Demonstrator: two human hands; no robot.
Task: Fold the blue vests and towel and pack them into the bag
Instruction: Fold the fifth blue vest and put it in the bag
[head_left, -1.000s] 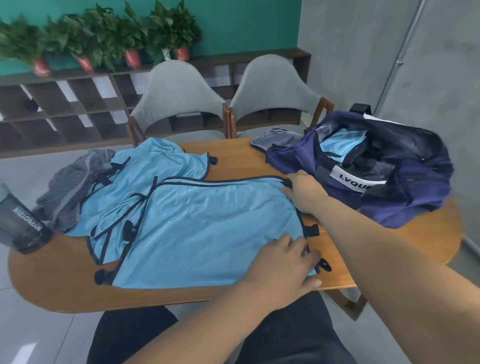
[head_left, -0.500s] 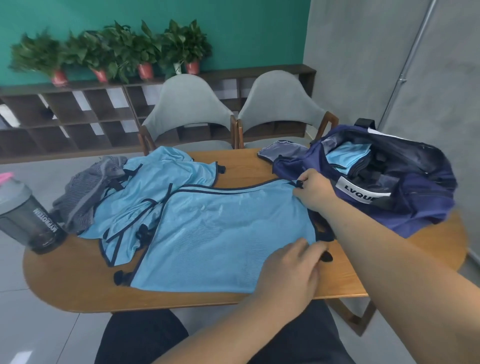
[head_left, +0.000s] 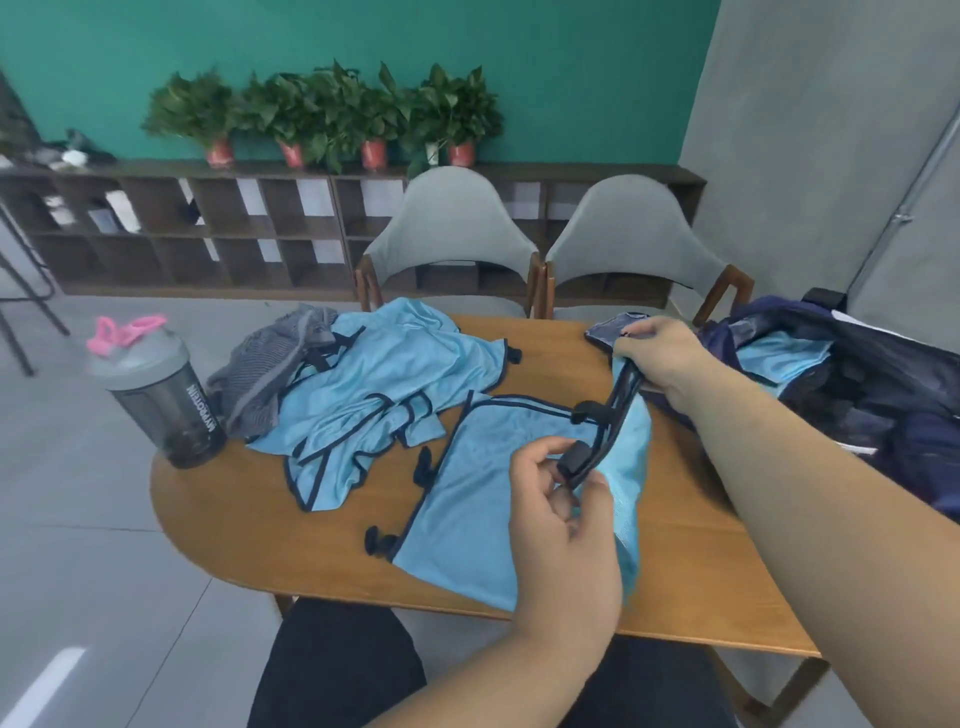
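A light blue vest (head_left: 467, 499) with dark trim lies on the wooden table (head_left: 249, 514) in front of me, its right edge lifted off the surface. My left hand (head_left: 561, 525) pinches the near end of that edge by a black strap tab. My right hand (head_left: 660, 358) grips the far end, raised above the table. A second blue vest (head_left: 384, 384) lies crumpled behind it. The grey striped towel (head_left: 270, 369) sits bunched at the far left. The navy bag (head_left: 872, 395) stands open at the right with a blue vest (head_left: 779, 358) inside.
A grey shaker bottle (head_left: 161, 395) with a pink lid loop stands at the table's left end. Two grey chairs (head_left: 452, 244) face the far side. A dark pouch (head_left: 608, 332) lies beside the bag. A shelf with potted plants lines the back wall.
Both hands went from pressing the vest's right edge flat to gripping and lifting it, carrying it leftward over the vest. The camera has tilted up and to the left.
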